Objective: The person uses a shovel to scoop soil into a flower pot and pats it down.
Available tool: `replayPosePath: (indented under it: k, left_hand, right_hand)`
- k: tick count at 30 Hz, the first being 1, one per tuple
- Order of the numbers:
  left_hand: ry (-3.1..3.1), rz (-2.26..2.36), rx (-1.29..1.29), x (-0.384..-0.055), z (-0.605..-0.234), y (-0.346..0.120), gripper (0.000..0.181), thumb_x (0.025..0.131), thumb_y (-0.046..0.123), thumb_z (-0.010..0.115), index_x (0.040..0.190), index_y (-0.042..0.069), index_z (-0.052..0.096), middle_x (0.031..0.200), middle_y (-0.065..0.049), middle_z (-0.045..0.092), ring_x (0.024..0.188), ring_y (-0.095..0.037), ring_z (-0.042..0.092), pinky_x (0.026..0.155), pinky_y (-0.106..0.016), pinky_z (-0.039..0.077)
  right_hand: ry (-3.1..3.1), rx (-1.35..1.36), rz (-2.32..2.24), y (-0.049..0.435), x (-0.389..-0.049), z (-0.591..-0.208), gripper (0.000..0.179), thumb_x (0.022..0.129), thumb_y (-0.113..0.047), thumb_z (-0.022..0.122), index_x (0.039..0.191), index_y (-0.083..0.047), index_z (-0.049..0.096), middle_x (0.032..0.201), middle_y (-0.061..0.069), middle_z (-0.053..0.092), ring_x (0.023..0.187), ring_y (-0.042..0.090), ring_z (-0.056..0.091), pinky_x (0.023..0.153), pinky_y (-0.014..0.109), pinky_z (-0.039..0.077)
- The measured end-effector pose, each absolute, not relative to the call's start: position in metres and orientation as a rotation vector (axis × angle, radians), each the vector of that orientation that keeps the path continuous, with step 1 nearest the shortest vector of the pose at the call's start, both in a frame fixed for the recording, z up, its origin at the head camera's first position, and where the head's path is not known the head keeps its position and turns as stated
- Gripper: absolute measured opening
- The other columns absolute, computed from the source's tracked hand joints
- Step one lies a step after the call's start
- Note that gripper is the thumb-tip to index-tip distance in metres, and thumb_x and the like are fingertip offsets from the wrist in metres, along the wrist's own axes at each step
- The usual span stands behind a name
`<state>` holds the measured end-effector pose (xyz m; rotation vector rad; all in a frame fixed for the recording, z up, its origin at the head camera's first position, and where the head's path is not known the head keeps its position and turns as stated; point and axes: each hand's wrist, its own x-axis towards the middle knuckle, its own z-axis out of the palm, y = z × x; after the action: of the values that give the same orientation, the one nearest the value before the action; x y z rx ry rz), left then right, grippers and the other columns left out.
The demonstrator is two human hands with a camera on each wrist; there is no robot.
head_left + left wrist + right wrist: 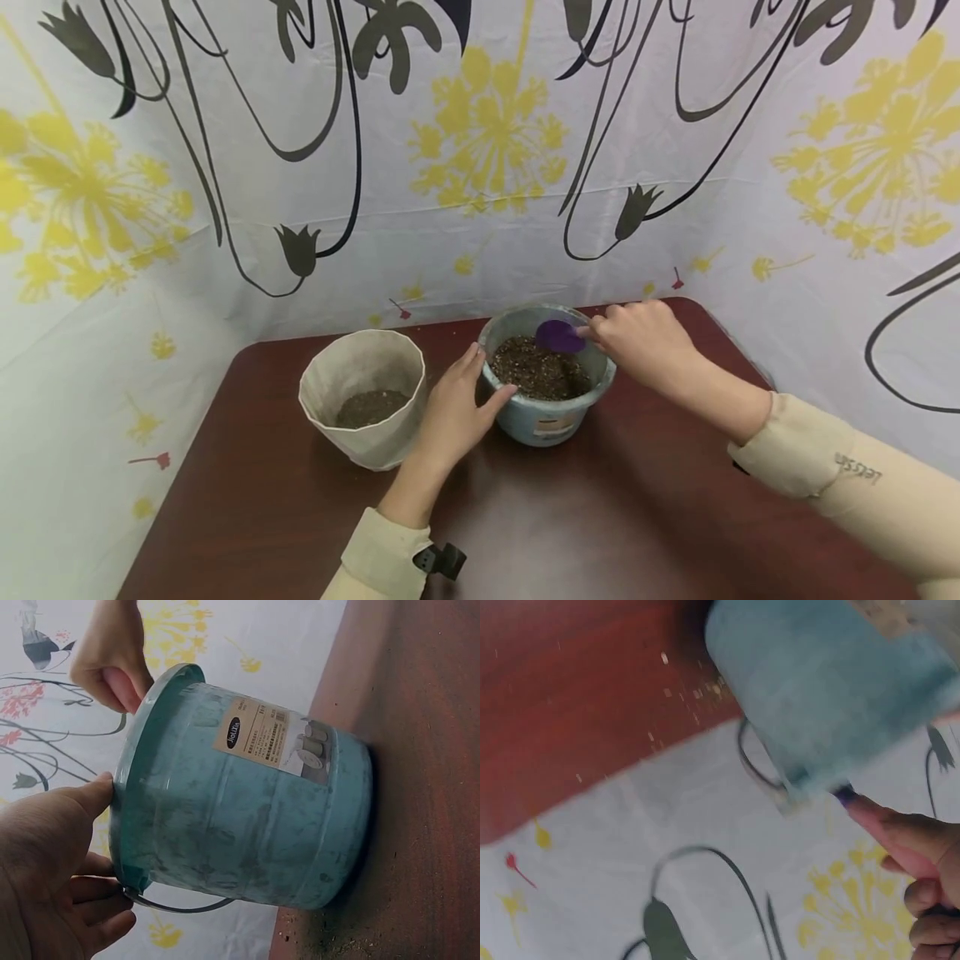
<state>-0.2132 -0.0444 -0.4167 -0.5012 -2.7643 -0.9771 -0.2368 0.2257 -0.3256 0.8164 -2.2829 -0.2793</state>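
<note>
A light-blue plastic bucket (551, 425) of dark soil (528, 367) stands on the table. My right hand (637, 337) grips a small trowel above its right rim. The trowel's purple blade (560, 336) is inside the bucket's mouth, over the soil; in the right wrist view the blade is mostly hidden behind the bucket. My left hand (457, 408) rests against the bucket's left rim, fingers spread and thumb toward the front. In the left wrist view, its fingers are near the thin wire handle (187, 907). To the left stands a cream pot (375, 446) with some soil at the bottom.
The dark red-brown table (247, 500) has rounded back corners. Soil crumbs (352, 946) lie on it beside the bucket. A white cloth (450, 167) printed with flowers hangs behind and at both sides.
</note>
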Motion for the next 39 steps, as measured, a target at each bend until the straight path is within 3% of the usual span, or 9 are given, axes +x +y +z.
replayPosePath:
  k: [6, 14, 17, 22, 28, 34, 39]
  left_hand:
    - [-2.778, -0.968, -0.484, -0.213, -0.416, -0.045, 0.079, 0.097, 0.061, 0.057, 0.151, 0.005, 0.046, 0.159, -0.014, 0.038, 0.142, -0.034, 0.042, 0.115, -0.049, 0.037]
    - [-2.771, -1.009, -0.473, -0.212, -0.418, -0.045, 0.079, 0.096, 0.058, 0.06, 0.152, 0.006, 0.044, 0.159, -0.013, 0.038, 0.142, -0.033, 0.042, 0.115, -0.049, 0.037]
    - [-2.775, -1.011, -0.476, -0.211, -0.418, -0.044, 0.079, 0.097, 0.06, 0.059, 0.153, 0.006, 0.043, 0.159, -0.013, 0.038, 0.142, -0.033, 0.042, 0.115, -0.049, 0.037]
    - [-2.767, -1.01, -0.48, -0.209, -0.418, -0.044, 0.078, 0.097, 0.058, 0.06, 0.152, 0.005, 0.044, 0.158, -0.015, 0.04, 0.142, -0.034, 0.043, 0.115, -0.049, 0.037]
    - [-2.762, -0.998, -0.483, -0.208, -0.419, -0.044, 0.078, 0.096, 0.057, 0.061, 0.151, 0.004, 0.046, 0.157, -0.015, 0.041, 0.141, -0.033, 0.044, 0.115, -0.048, 0.038]
    - [-2.75, -1.015, -0.479, -0.207, -0.42, -0.044, 0.075, 0.096, 0.053, 0.064, 0.151, 0.004, 0.047, 0.157, -0.015, 0.042, 0.141, -0.034, 0.044, 0.115, -0.049, 0.037]
    - [-2.739, -1.014, -0.471, -0.208, -0.42, -0.045, 0.075, 0.096, 0.053, 0.064, 0.15, 0.004, 0.048, 0.156, -0.015, 0.042, 0.14, -0.035, 0.045, 0.114, -0.049, 0.038]
  right_hand:
    - [-2.364, 0.857, -0.333, 0.226, -0.238, -0.315, 0.043, 0.084, -0.025, 0.082, 0.054, -0.017, 0.052, 0.051, 0.003, 0.048, 0.039, 0.024, 0.044, 0.033, 0.041, 0.039]
    - [-2.519, 1.034, -0.25, 0.23, -0.246, -0.322, 0.053, 0.081, -0.028, 0.085, 0.047, -0.024, 0.045, 0.045, -0.007, 0.042, 0.043, 0.007, 0.027, 0.034, 0.032, 0.032]
    - [-2.644, 0.982, -0.102, 0.236, -0.248, -0.327, 0.042, 0.08, -0.029, 0.086, 0.05, -0.027, 0.056, 0.047, -0.013, 0.047, 0.041, 0.006, 0.034, 0.036, 0.03, 0.033]
    - [-2.81, 0.836, 0.123, 0.247, -0.252, -0.333, 0.032, 0.08, -0.02, 0.082, 0.055, -0.027, 0.063, 0.052, -0.015, 0.051, 0.045, 0.008, 0.044, 0.039, 0.029, 0.036]
    - [-2.94, 0.79, 0.333, 0.253, -0.254, -0.341, 0.009, 0.08, -0.028, 0.084, 0.073, -0.029, 0.08, 0.062, -0.022, 0.06, 0.056, 0.005, 0.053, 0.045, 0.03, 0.044]
    - [-2.964, 0.705, 0.422, 0.254, -0.254, -0.343, 0.012, 0.078, -0.026, 0.085, 0.069, -0.028, 0.078, 0.073, -0.015, 0.07, 0.065, 0.008, 0.059, 0.052, 0.033, 0.049]
    - [-2.955, 0.703, 0.456, 0.255, -0.255, -0.343, 0.017, 0.079, -0.026, 0.084, 0.065, -0.029, 0.075, 0.072, -0.015, 0.07, 0.065, 0.009, 0.059, 0.054, 0.033, 0.048]
